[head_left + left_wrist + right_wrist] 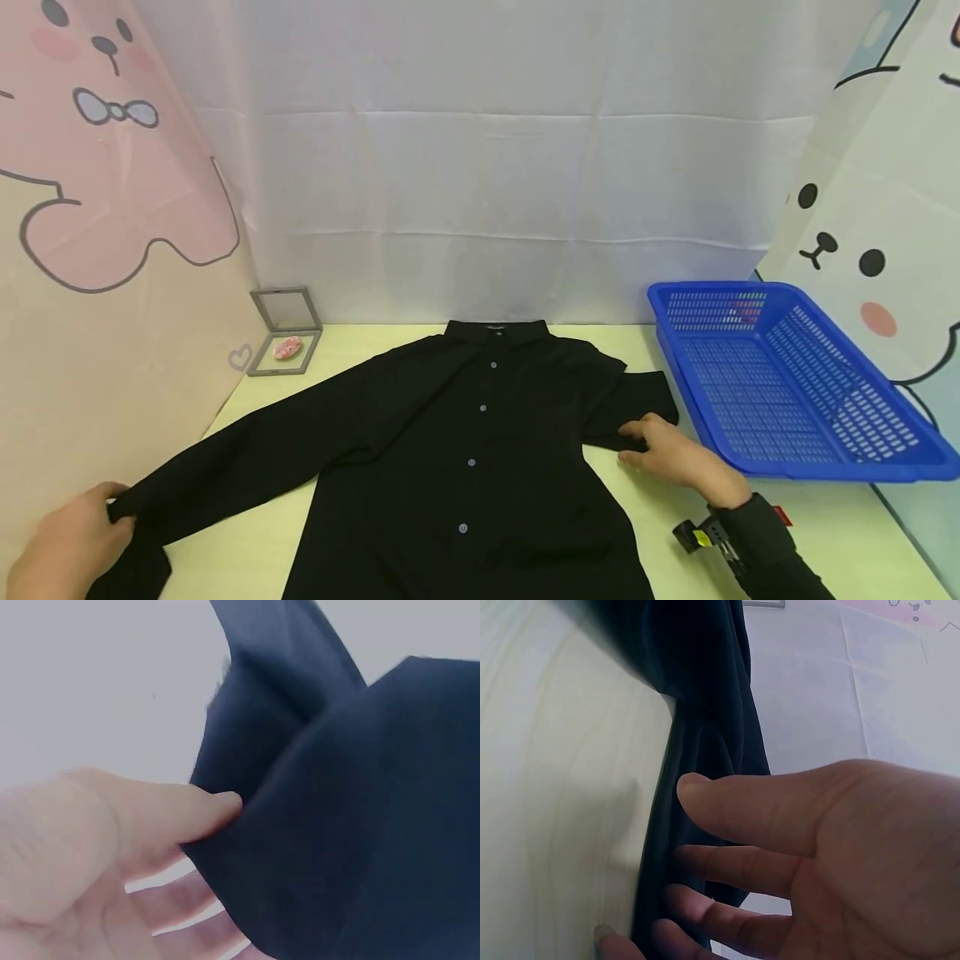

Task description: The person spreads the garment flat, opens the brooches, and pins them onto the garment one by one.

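A black button-up shirt (pixel 420 467) lies front up, its collar toward the back wall and small light buttons down the middle. My left hand (pixel 71 537) pinches the long sleeve at the left near its end; in the left wrist view the thumb lies over the black cloth (pixel 315 847) and the fingers are behind it. At the other side, the right sleeve (pixel 633 400) shows only as a short folded piece beside the body. My right hand (pixel 671 450) touches that piece's lower edge, and in the right wrist view its fingers (pixel 742 870) extend loosely against the dark cloth.
A blue perforated plastic basket (pixel 795 462) stands on the right, just beyond my right hand. At the back left, a small grey hinged frame (pixel 258 367) stands open with a pink object (pixel 288 347) in it. Printed cloth walls surround the pale table (pixel 225 558).
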Demonstrator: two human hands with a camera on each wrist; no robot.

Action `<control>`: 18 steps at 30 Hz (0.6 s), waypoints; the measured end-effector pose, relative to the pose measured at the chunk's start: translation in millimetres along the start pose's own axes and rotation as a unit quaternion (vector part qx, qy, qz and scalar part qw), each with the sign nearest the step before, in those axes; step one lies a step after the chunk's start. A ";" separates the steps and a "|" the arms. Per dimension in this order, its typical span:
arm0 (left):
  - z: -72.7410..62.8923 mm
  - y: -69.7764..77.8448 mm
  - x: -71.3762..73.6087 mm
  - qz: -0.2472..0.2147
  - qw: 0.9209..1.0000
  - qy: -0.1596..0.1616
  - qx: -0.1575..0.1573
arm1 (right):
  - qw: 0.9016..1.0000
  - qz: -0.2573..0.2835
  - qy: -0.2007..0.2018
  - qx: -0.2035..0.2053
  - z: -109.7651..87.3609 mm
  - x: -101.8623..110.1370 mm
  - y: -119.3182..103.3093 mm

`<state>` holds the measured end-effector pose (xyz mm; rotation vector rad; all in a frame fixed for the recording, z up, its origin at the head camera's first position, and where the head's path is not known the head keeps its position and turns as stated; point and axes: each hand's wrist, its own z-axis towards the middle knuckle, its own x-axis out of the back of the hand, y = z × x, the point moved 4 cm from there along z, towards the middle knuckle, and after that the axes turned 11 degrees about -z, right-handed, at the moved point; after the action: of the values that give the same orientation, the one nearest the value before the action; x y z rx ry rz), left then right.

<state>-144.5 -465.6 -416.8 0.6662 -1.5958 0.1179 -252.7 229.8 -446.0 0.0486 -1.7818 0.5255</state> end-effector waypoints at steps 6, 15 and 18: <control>-7.2 46.8 -16.2 -0.048 0.982 0.084 -0.159 | 1.000 -0.007 -0.002 -0.007 0.7 -0.4 -1.1; -16.6 162.2 -72.9 -0.098 0.951 -0.014 -0.293 | 0.999 -0.034 -0.017 -0.007 4.4 -1.3 -4.1; -19.4 194.3 -96.8 -0.098 0.940 -0.067 -0.320 | 0.999 -0.042 -0.029 0.001 8.0 -3.3 -6.4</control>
<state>-221.3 -263.6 -445.1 0.3178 -1.5623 -0.5860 -257.1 220.3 -448.5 0.1398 -1.8285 0.4692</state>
